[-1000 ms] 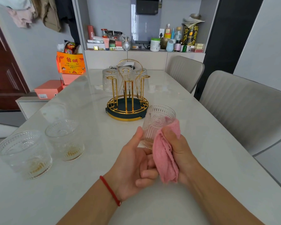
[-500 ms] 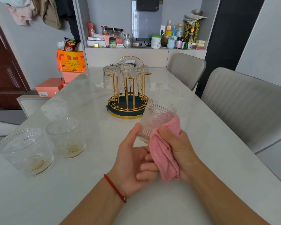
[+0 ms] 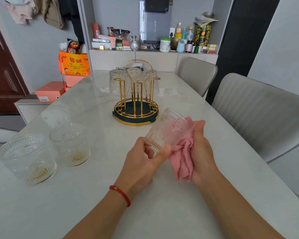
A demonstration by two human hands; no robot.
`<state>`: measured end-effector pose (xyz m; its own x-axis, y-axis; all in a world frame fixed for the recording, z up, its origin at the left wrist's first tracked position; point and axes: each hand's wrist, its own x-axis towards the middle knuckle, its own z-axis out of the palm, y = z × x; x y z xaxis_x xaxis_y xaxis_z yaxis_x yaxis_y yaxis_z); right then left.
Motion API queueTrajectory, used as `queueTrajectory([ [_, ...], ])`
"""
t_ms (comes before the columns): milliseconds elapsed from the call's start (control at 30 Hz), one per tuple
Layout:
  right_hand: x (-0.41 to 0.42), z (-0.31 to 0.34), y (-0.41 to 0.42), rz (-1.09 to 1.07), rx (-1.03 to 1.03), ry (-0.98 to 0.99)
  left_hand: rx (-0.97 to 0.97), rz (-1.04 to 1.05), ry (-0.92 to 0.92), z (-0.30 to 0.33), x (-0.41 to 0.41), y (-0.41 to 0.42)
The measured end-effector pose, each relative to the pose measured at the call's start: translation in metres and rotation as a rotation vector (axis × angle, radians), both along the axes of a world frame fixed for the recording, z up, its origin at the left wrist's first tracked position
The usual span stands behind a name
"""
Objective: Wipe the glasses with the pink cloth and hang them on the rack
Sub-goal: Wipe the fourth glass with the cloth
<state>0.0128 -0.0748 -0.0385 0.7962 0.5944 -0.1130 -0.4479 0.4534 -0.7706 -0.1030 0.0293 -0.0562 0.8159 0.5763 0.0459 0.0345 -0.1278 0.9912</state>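
Observation:
A ribbed clear glass (image 3: 166,130) is tilted above the table, its mouth facing away toward the rack. My left hand (image 3: 141,163) grips its base between thumb and fingers. My right hand (image 3: 199,152) presses the pink cloth (image 3: 183,156) against the glass's right side, the cloth's end hanging down from the palm. The gold wire rack (image 3: 135,107) with a dark round base stands just beyond, with three glasses (image 3: 116,85) hanging upside down on its far pegs. Two more glasses (image 3: 70,144) stand upright at the left.
The pale table (image 3: 110,195) runs away from me. Two grey chairs (image 3: 259,114) line its right side. A cluttered shelf (image 3: 154,44) of bottles and boxes is behind the rack. Orange and pink boxes (image 3: 72,66) sit at the far left.
My left hand has shifted its grip, with the thumb now across the glass's base. The right hand with the cloth has slid round to the glass's right side.

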Motion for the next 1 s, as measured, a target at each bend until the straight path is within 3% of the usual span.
queueTrajectory([
  [100,0.007,0.005,-0.005,-0.013,0.099,0.093,0.269,-0.005,0.109,-0.004,-0.004,0.008],
  [167,0.01,0.01,-0.011,-0.006,0.153,0.12,0.343,-0.012,0.122,-0.004,-0.004,0.013],
  [400,0.016,0.024,-0.026,-0.099,0.138,-0.002,-0.008,-0.141,-0.039,0.005,-0.012,0.023],
  [533,0.003,0.024,-0.023,-0.052,-0.098,-0.233,-0.022,-0.235,-0.071,0.004,-0.013,0.024],
  [633,-0.002,0.019,-0.019,-0.028,-0.328,-0.442,-0.066,-0.182,-0.074,0.003,-0.011,0.027],
  [800,-0.005,0.005,-0.023,0.213,-0.34,-0.673,-0.213,-0.047,-0.096,0.011,-0.012,0.037],
  [933,-0.019,0.003,-0.021,0.504,-0.281,-0.843,-0.173,0.199,0.061,0.022,-0.015,0.046],
  [1000,-0.026,0.002,-0.019,0.527,-0.41,-0.937,-0.104,0.194,0.1,0.03,-0.018,0.042],
])
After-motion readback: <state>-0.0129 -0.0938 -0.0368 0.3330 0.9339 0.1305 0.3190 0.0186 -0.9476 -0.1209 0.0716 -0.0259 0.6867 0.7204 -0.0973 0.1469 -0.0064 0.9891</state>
